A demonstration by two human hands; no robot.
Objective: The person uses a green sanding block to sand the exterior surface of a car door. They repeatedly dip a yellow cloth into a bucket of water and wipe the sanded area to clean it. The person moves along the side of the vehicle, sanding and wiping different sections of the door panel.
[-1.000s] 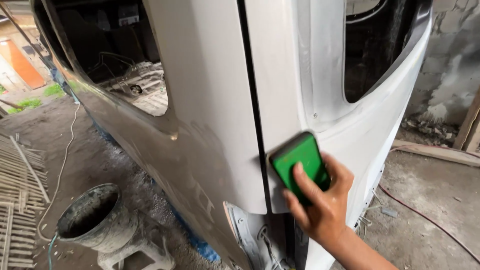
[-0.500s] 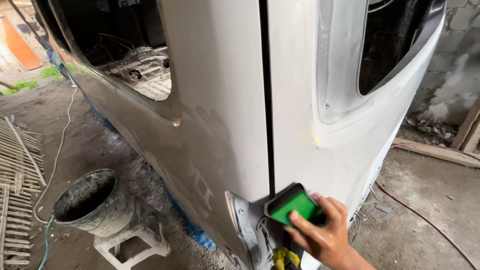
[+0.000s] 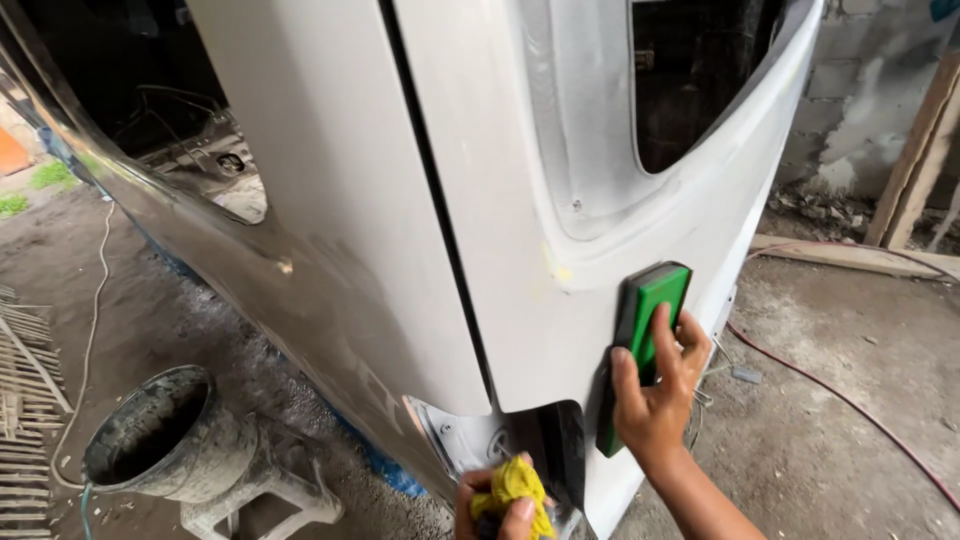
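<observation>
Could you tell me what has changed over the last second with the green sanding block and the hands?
The right hand slid the green sanding block down the white panel, then back up and rightward. The left hand, with a yellow cloth, came into view below. The grip on the block and the bucket stayed as they were.

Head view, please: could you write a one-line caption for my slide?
Right hand presses a green sanding block against a primed white vehicle panel; left hand grips a yellow cloth.

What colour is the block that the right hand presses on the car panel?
The block is green with a dark edge, seen in the head view.
</observation>
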